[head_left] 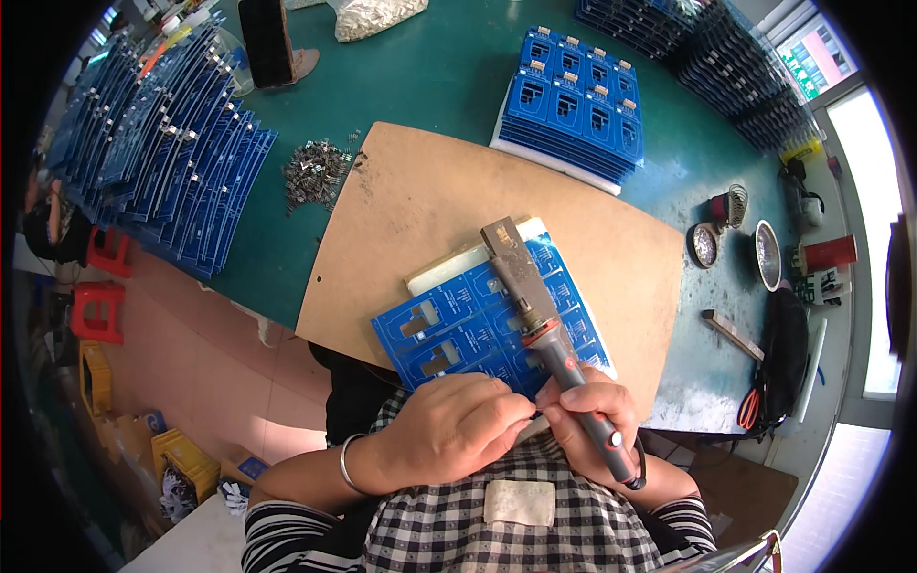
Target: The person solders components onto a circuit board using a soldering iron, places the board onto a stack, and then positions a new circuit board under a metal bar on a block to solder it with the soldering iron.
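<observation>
My right hand [604,401] is wrapped round the grey handle of a soldering iron [564,366]. Its metal barrel points away from me across a blue circuit board panel [463,304], and a flat brownish rectangular piece [509,246] is at its far end. Close by, my left hand [449,427] is closed in a pinch, its fingertips meeting those of my right hand over the panel's near edge. Whatever the left fingers grip is too small to make out. Under the panel lies a pale pad [420,281], on a brown board [368,229].
Stacked blue panels [573,100] stand beyond the board, with more leaning at the left [158,143]. A heap of small dark parts [317,175] lies near the board's left edge. Metal bowls [767,255], a coiled iron stand [735,205] and orange-handled scissors [750,409] are at the right.
</observation>
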### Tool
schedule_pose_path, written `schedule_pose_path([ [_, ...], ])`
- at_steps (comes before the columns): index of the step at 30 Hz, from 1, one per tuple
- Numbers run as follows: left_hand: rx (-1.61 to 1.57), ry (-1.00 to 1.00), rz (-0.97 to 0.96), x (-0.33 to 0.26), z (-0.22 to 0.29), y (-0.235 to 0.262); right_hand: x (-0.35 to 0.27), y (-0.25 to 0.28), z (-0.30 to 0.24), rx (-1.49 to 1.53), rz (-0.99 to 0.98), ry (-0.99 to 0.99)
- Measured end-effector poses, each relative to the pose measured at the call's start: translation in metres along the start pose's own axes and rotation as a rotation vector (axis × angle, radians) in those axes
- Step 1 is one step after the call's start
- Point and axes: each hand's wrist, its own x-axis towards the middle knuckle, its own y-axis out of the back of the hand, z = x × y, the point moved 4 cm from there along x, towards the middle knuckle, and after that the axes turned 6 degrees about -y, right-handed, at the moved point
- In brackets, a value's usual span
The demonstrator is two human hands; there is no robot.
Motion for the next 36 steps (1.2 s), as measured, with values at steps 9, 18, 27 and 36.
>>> schedule_pose_path([
  [9, 0.449, 0.146, 0.121, -0.023, -0.028, 0.054, 0.007, 0.041, -0.004, -0.026, 0.106, 0.077],
  [18, 0.485, 0.186, 0.074, -0.029, -0.035, 0.05, 0.004, 0.043, -0.003, -0.173, 0.107, -0.133],
  [27, 0.479, 0.182, 0.075, -0.031, -0.036, 0.046, 0.008, 0.037, 0.0, -0.224, 0.036, -0.136],
  [36, 0.495, 0.178, 0.066, -0.032, -0.039, 0.044, 0.007, 0.036, 0.002, -0.245, 0.039, -0.169],
])
